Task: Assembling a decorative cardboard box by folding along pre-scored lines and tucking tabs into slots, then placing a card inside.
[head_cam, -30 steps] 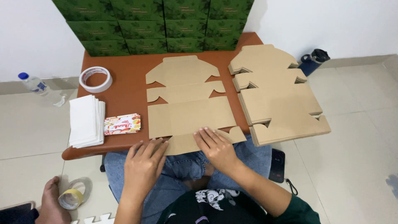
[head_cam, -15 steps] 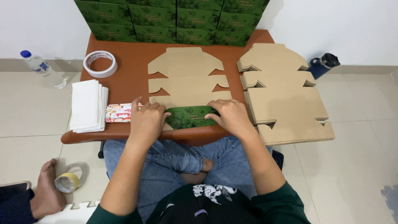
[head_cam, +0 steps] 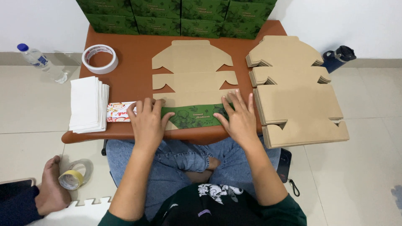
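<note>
Water bottle (head_cam: 39, 62): lies on the floor tiles, far out beyond the left hand, well apart from it.
Tape rolls: white one (head_cam: 99, 58) flat on the brown table (head_cam: 134, 54), up and outward from the left hand; yellow one (head_cam: 72, 179) on the floor, below and outward of the left forearm, just beside another person's bare foot (head_cam: 51, 188).
Napkin stack (head_cam: 87, 104): white, on the table just outward of the left hand, with a small printed packet (head_cam: 118, 111) between the two, touching or nearly touching the fingertips.
Left hand (head_cam: 147, 121): open, fingers spread, palm pressed flat on the left end of the folded-over green flap (head_cam: 194, 117); grips nothing.
Flat carton (head_cam: 193, 79): unfolded brown cardboard, reaches from under both hands away up the table; near edge turned over, green printed face up, lying between the hands.
Right hand (head_cam: 238, 119): open and flat likewise, fingers fanned, presses on the right end of the same flap; hands apart, a stretch of green between them.
Carton stack (head_cam: 293, 90): flat brown blanks piled just outward of the right hand, overhanging the table edge.
Dark flask (head_cam: 339, 57): on the floor, beyond the stack, well apart from the right hand.
Green boxes (head_cam: 180, 16): row at the table's far edge, well ahead of both hands.
</note>
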